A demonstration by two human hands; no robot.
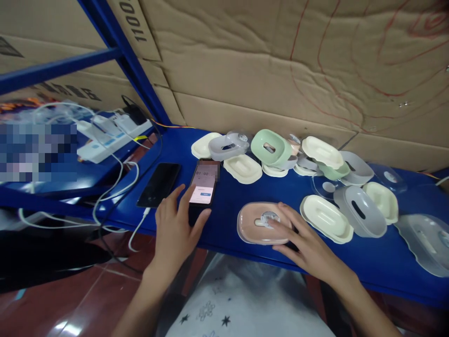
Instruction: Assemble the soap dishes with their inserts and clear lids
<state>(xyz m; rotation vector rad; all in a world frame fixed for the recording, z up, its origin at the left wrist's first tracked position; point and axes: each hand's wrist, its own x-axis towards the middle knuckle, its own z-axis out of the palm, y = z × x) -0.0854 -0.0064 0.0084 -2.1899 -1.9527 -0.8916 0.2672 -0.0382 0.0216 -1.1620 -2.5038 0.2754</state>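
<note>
A pink soap box [249, 223] with a clear lid and a round label lies near the front edge of the blue table [224, 234]. My right hand [303, 238] is over its right end, fingers on the lid and thumb by the front side, holding it on the table. To the left, my left hand [177, 229] has its fingers apart and holds nothing. Its index finger reaches the lower left part of a phone [201, 185] with a lit timer screen; whether it touches is unclear. Another phone [159, 185], dark and plugged into a white cable, lies beside that one.
Cream soap trays [326, 216], grey boxes [361, 210], a green box [270, 147] and clear lids [426, 241] spread along the back and right. Cardboard [245, 70] stands behind them. A power strip [112, 140] and loose cables occupy the left.
</note>
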